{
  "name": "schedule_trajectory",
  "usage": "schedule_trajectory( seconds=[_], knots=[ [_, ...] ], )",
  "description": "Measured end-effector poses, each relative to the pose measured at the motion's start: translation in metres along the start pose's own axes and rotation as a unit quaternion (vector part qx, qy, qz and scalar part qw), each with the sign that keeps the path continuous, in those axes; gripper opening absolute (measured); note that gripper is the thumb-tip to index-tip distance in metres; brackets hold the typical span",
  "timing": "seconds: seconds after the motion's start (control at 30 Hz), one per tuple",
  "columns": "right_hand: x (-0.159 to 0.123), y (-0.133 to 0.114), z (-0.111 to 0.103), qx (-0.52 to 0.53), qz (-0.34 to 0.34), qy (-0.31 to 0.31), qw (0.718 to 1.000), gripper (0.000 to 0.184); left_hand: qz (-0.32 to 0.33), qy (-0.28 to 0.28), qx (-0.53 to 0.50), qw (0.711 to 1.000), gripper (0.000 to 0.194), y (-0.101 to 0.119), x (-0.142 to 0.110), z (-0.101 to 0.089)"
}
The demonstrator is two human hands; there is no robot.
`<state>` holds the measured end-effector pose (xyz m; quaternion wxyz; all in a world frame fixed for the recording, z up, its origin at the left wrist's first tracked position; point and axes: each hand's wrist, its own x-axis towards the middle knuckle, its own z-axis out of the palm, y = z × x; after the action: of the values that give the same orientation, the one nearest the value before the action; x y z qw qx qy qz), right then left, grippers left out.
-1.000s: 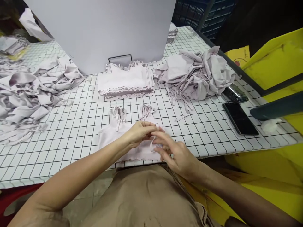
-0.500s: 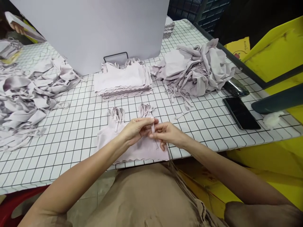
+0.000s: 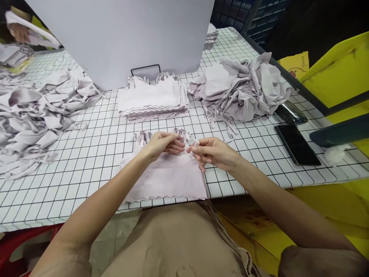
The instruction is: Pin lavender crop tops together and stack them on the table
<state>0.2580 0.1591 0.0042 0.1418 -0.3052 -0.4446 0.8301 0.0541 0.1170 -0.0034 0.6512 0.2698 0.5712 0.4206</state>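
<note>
Right grip pinches strip; fabric heap, phone beyond.

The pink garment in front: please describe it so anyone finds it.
On the checked table, look to the near edge. The pink garment lies flat there, its wavy hem along that edge. Nearer than the stack, it is smooth, unlike the crumpled left heap and right heap.
</note>
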Motion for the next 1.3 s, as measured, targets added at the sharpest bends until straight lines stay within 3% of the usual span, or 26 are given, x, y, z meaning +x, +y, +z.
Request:
schedule_trajectory(
  seconds=[0.07,0.13,0.2,0.3,0.4,0.43,0.5,0.53,0.6,0.67,0.77,0.87,0.93,1.0,1.13,1.3],
  knots=[
    [0.007,-0.004,-0.002,0.006,-0.003,0.004,1.0,0.03,0.067,0.017,0.058,0.996,0.025,-0.003,-0.012,-0.007],
    [0.013,-0.005,-0.001,0.009,-0.007,-0.001,1.0,0.029,0.103,0.0,0.07,0.992,0.029,-0.01,-0.025,-0.006],
    [0.017,-0.003,0.001,0.011,-0.017,-0.001,1.0,0.029,0.101,-0.016,0.038,0.994,0.034,-0.019,-0.035,0.001],
    [0.021,0.002,0.003,0.004,-0.031,0.011,0.999,0.031,0.105,0.023,-0.036,0.994,0.032,-0.03,-0.04,0.012],
    [0.017,0.004,0.001,-0.102,-0.065,0.072,0.99,0.035,0.128,0.044,-0.044,0.99,0.029,-0.034,-0.04,0.015],
    [0.014,0.003,0.0,-0.167,-0.107,0.117,0.973,0.034,0.136,0.043,-0.028,0.989,0.028,-0.034,-0.04,0.015],
    [0.008,0.0,-0.001,-0.304,-0.217,0.177,0.911,0.03,0.153,0.032,0.016,0.988,0.025,-0.031,-0.042,0.013],
    [0.006,-0.002,0.0,-0.356,-0.264,0.167,0.881,0.029,0.162,0.024,0.039,0.986,0.025,-0.029,-0.043,0.013],
    [0.004,-0.005,0.002,-0.41,-0.302,0.083,0.857,0.027,0.181,0.01,0.071,0.981,0.024,-0.025,-0.045,0.013],
    [0.006,-0.005,0.004,-0.418,-0.297,0.03,0.858,0.018,0.198,0.009,0.091,0.976,0.022,-0.023,-0.046,0.013],
    [0.009,-0.001,0.004,-0.425,-0.297,0.068,0.852,0.01,0.252,0.04,0.169,0.952,0.016,-0.028,-0.047,0.01],
    [0.011,0.005,-0.001,-0.431,-0.296,0.093,0.847,0.01,0.312,0.101,0.347,0.879,0.011,-0.045,-0.047,0.001],
    [0.011,0.009,-0.004,-0.432,-0.287,0.098,0.849,0.009,0.296,0.141,0.452,0.83,0.02,-0.059,-0.047,-0.006],
    [0.011,0.013,-0.005,-0.435,-0.276,0.094,0.852,0.008,0.265,0.168,0.506,0.804,0.025,-0.069,-0.048,-0.012],
    [0.014,0.017,-0.001,-0.434,-0.247,0.055,0.864,0.013,0.257,0.172,0.51,0.803,0.019,-0.075,-0.05,-0.017],
    [0.024,0.024,0.008,-0.437,-0.238,0.058,0.866,0.01,0.272,0.146,0.48,0.821,0.009,-0.076,-0.05,-0.018]
  ],
)
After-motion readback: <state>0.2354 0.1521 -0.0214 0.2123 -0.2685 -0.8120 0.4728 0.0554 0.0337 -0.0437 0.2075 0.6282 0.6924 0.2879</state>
